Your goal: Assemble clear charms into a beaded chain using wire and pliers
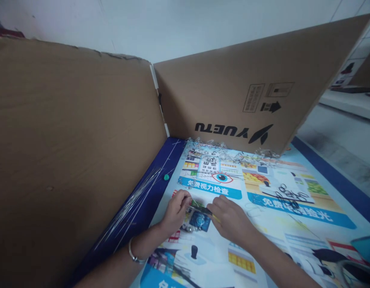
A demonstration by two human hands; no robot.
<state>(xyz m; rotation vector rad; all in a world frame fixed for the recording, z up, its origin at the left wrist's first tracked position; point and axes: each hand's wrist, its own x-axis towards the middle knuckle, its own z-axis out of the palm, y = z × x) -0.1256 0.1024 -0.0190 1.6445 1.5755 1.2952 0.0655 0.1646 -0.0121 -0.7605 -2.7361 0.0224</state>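
In the head view, my right hand (231, 220) is closed around a pair of pliers (201, 209) with yellow on the handle. The jaws point left and reach the fingertips of my left hand (176, 212). That hand is pinched shut, with a thin wire (197, 203) showing at its fingertips; its exact hold is too small to see. Just below the pliers, a cluster of clear, shiny beads (189, 229) lies over the printed sheet; whether it hangs from the wire I cannot tell.
Long silver wires (129, 204) lie along the blue left edge, near a small green piece (166, 177). Black rings (291, 197) are heaped at right. Clear beaded pieces (221, 151) line the foot of the cardboard panel (227, 96). Another cardboard panel (83, 140) stands at left.
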